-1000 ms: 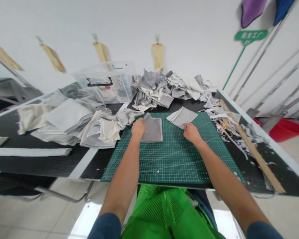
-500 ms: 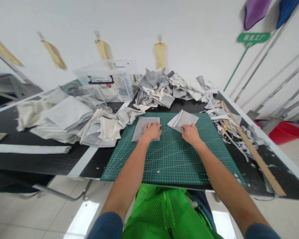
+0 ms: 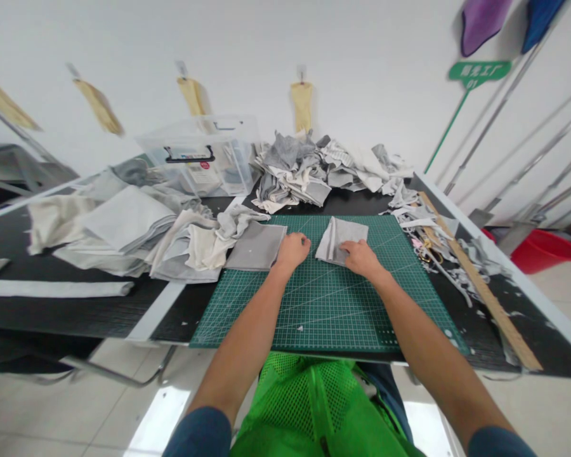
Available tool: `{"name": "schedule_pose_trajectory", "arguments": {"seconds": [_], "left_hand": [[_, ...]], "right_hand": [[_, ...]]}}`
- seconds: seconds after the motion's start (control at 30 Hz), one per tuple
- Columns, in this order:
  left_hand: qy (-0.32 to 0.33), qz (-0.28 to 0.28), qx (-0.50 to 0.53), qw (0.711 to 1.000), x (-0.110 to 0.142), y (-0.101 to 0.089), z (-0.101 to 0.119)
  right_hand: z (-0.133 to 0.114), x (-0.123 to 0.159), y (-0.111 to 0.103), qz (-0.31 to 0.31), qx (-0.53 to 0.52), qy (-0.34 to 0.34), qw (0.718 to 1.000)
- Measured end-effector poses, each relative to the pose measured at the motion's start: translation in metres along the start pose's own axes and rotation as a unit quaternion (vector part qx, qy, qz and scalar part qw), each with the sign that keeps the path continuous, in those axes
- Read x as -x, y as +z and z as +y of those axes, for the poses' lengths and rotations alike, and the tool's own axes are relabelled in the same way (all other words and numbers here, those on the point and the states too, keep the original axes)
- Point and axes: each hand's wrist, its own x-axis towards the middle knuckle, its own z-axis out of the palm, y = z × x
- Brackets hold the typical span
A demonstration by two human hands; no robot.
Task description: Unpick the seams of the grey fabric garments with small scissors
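Observation:
My left hand (image 3: 292,251) is above the cutting mat with its fingers curled in and nothing visible in them. Its wrist side overlaps the right edge of a flat grey cloth square (image 3: 254,246), which lies partly on the mat's left edge. My right hand (image 3: 360,258) rests on a folded light-grey cloth piece (image 3: 335,238), fingers bent down against its right side. That cloth has a raised fold along its left part. Both pieces lie near the top of the green gridded cutting mat (image 3: 314,311).
Piles of grey and cream cloth (image 3: 128,219) cover the left. A clear plastic box (image 3: 200,155) and a heap of scraps (image 3: 297,168) stand behind the mat. Along the right lie a wooden ruler (image 3: 480,282) and thin offcuts. A red bucket (image 3: 545,251) is beyond the table.
The flat grey square has shifted left. My left hand has come off its top, slightly right, and its fingers have curled. Under my right hand the folded piece has turned and moved slightly.

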Motion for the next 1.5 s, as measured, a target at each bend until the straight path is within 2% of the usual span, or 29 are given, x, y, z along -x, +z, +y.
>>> {"name": "schedule_pose_trajectory", "arguments": {"seconds": [0.07, 0.13, 0.23, 0.3, 0.4, 0.57, 0.63, 0.7, 0.77, 0.87, 0.97, 1.03, 1.1, 1.13, 1.2, 1.3, 1.37, 1.43, 1.5], "left_hand": [[0.013, -0.035, 0.069, 0.997, 0.001, 0.006, 0.007], [-0.002, -0.054, 0.112, 0.992, 0.004, 0.011, 0.011], [-0.041, -0.041, 0.159, 0.986, 0.007, 0.018, 0.013], [-0.051, -0.035, 0.229, 0.971, 0.008, 0.02, 0.015], [-0.046, -0.057, 0.378, 0.923, 0.011, 0.017, 0.02], [-0.025, -0.132, 0.565, 0.814, 0.018, 0.007, 0.034], [-0.038, -0.13, 0.599, 0.79, 0.022, 0.005, 0.039], [-0.059, -0.107, 0.618, 0.776, 0.024, 0.007, 0.042], [-0.09, -0.073, 0.613, 0.782, 0.025, 0.011, 0.042], [-0.155, -0.051, 0.56, 0.812, 0.023, 0.018, 0.039], [-0.18, -0.09, 0.509, 0.837, 0.022, 0.023, 0.034], [-0.168, -0.122, 0.497, 0.843, 0.022, 0.024, 0.031], [-0.152, -0.148, 0.487, 0.848, 0.022, 0.024, 0.03], [-0.143, -0.155, 0.474, 0.855, 0.022, 0.023, 0.029], [-0.123, -0.14, 0.421, 0.888, 0.02, 0.021, 0.026], [-0.102, -0.058, 0.315, 0.942, 0.013, 0.015, 0.017], [-0.103, -0.025, 0.263, 0.959, 0.007, 0.01, 0.009], [-0.105, -0.022, 0.228, 0.968, 0.003, 0.006, 0.001], [-0.104, -0.025, 0.205, 0.973, 0.002, 0.003, -0.003]], "right_hand": [[-0.005, 0.002, 0.0, -0.01, -0.069, -0.033, 0.997], [-0.011, 0.003, 0.0, -0.023, -0.134, -0.049, 0.989], [-0.019, 0.003, 0.001, -0.017, -0.183, -0.009, 0.983], [-0.024, 0.003, 0.001, 0.0, -0.207, 0.021, 0.978], [-0.031, 0.004, -0.001, 0.016, -0.294, 0.044, 0.955], [-0.043, 0.007, -0.008, 0.014, -0.481, 0.122, 0.868], [-0.045, 0.007, -0.01, 0.027, -0.515, 0.154, 0.843], [-0.045, 0.007, -0.009, 0.034, -0.531, 0.176, 0.828], [-0.042, 0.005, -0.008, 0.038, -0.545, 0.2, 0.813], [-0.036, 0.004, -0.007, 0.058, -0.569, 0.217, 0.791], [-0.031, 0.003, -0.01, 0.086, -0.598, 0.198, 0.772], [-0.028, 0.003, -0.014, 0.105, -0.607, 0.187, 0.765], [-0.023, 0.002, -0.019, 0.125, -0.6, 0.18, 0.77], [-0.02, 0.002, -0.021, 0.138, -0.592, 0.176, 0.774], [-0.009, 0.001, -0.024, 0.173, -0.565, 0.175, 0.787], [0.014, 0.003, -0.026, 0.236, -0.482, 0.217, 0.816], [0.03, 0.005, -0.025, 0.262, -0.372, 0.257, 0.852], [0.042, 0.007, -0.025, 0.273, -0.237, 0.272, 0.892], [0.046, 0.008, -0.025, 0.283, -0.138, 0.264, 0.912]]}}
